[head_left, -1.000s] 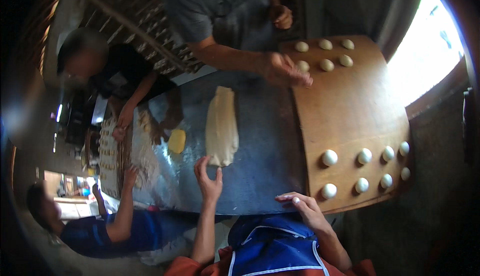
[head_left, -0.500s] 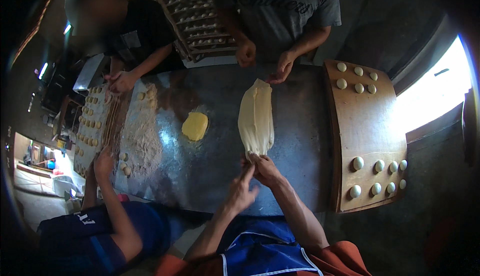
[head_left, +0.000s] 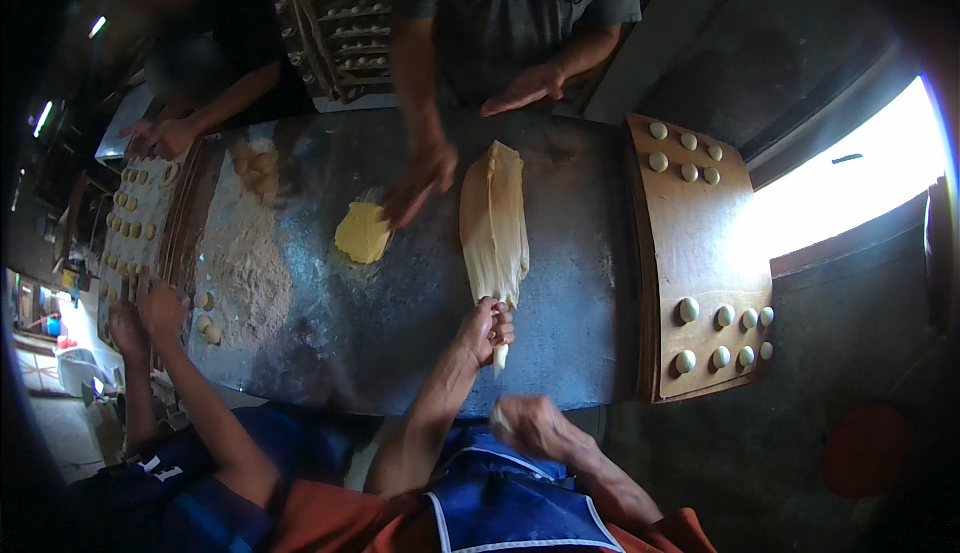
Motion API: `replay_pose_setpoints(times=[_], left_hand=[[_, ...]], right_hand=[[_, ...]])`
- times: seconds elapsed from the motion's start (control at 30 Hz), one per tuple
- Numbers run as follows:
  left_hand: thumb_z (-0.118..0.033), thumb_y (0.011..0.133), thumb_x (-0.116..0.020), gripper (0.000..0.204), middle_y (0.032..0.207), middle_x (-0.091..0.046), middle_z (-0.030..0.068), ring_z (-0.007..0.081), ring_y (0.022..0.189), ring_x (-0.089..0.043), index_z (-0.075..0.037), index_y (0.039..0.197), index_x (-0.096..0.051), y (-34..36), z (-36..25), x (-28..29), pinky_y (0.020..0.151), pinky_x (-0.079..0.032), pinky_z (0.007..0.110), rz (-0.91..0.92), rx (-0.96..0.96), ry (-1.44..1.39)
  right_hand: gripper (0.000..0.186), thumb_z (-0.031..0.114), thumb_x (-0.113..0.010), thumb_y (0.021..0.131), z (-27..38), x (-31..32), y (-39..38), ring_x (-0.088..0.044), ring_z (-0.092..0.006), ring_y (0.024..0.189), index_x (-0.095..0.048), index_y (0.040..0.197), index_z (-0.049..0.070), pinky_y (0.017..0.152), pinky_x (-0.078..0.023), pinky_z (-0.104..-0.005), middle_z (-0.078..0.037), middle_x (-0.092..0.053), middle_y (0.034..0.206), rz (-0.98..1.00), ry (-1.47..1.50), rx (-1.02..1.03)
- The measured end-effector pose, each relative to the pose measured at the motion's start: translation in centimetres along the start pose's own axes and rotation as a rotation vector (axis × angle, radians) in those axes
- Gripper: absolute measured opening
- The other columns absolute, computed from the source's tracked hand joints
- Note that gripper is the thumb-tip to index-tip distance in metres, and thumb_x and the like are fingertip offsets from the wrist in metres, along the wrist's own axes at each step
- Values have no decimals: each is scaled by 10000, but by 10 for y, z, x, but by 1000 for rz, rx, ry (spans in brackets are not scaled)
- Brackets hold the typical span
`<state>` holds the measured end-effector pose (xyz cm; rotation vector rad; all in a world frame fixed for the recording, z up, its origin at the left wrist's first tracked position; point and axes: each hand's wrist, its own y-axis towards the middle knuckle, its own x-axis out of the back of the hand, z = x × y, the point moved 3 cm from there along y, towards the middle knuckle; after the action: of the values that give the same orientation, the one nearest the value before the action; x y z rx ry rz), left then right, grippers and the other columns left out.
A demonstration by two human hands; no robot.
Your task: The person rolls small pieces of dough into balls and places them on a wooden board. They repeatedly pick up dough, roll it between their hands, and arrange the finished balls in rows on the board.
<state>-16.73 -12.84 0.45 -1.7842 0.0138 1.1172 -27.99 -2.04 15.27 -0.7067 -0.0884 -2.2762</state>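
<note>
A long, stretched sheet of pale dough (head_left: 494,223) lies on the dark metal table, narrowing toward me. My left hand (head_left: 488,328) is closed around its near end, and a short tail of dough hangs out below the fist. Closer to my body, apart from the sheet, my right hand (head_left: 535,425) is curled shut and slightly blurred. Something small and pale shows at its fingertips, too smeared to name. Left of the dough sits a flattened yellow mound (head_left: 362,234), soft and fat-like.
Across the table (head_left: 570,283), a co-worker's hand (head_left: 422,185) reaches beside the yellow mound. Two other people handle small dough balls at the left, near scattered flour (head_left: 245,278). A wooden board (head_left: 690,243) with several dough balls stands at the right; racks (head_left: 355,28) stand behind.
My right hand has left the dough and moved down toward me; my left hand now grips its near end. The co-worker opposite has reached toward the yellow mound. The whole view has shifted slightly.
</note>
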Motion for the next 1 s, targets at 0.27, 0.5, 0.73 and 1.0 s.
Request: replay_pose_setpoints(times=[0.27, 0.5, 0.73, 1.0], left_hand=[[-311, 1075, -512, 372, 888, -713, 181, 386, 803, -717, 27, 1059, -667, -43, 4, 38, 713, -571, 519, -218, -1335, 1285], [-203, 1014, -530, 272, 929, -709, 229, 449, 917, -696, 31, 928, -639, -175, 20, -57, 889, -529, 550, 264, -653, 1783], [-188, 992, -596, 160, 1060, -657, 134, 317, 1052, -615, -34, 1006, -637, -153, 13, 57, 1170, -322, 535, -58, -1293, 1499], [-156, 877, -793, 483, 1090, -595, 209, 381, 1045, -611, -2, 1215, -484, -61, -49, 60, 934, -433, 558, -940, -1306, 1390]], right_hand=[[214, 235, -751, 985, -30, 36, 157, -684, -151, 985, -714, 1082, 48, 837, -561, -333, -59, -697, 1038, -36, 441, 362], [537, 529, -453, 1103, -92, -62, 183, -572, -177, 842, -637, 981, 39, 771, -482, -373, -50, -597, 924, 296, 535, 60], [237, 234, -625, 994, -128, -22, -13, -523, -424, 1240, -650, 1151, 58, 1044, -438, -506, -226, -525, 1343, -293, -150, 74], [476, 345, -786, 865, -137, 0, 65, -501, -391, 1109, -544, 1160, 61, 930, -383, -516, -221, -527, 1199, -575, -470, -315]])
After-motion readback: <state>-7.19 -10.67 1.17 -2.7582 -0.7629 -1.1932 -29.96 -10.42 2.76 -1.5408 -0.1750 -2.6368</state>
